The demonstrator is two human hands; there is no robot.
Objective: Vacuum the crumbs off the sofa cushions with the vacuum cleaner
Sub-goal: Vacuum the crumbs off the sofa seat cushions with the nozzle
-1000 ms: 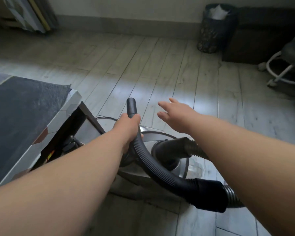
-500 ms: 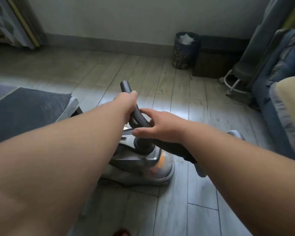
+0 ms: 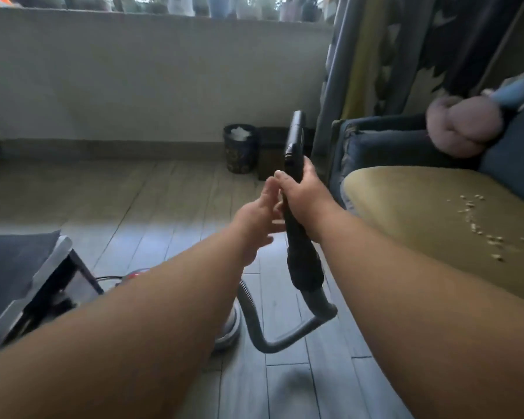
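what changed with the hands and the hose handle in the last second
The right hand took hold of the hose handle and raised it upright, away from the vacuum body. The left hand, which gripped it before, let go and is open beside it. The vacuum body and the bin stayed put.

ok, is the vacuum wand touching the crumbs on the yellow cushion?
Apart. Head view: the right hand holds the vacuum wand upright over the floor, its tip well left of the crumbs lying on the yellow cushion.
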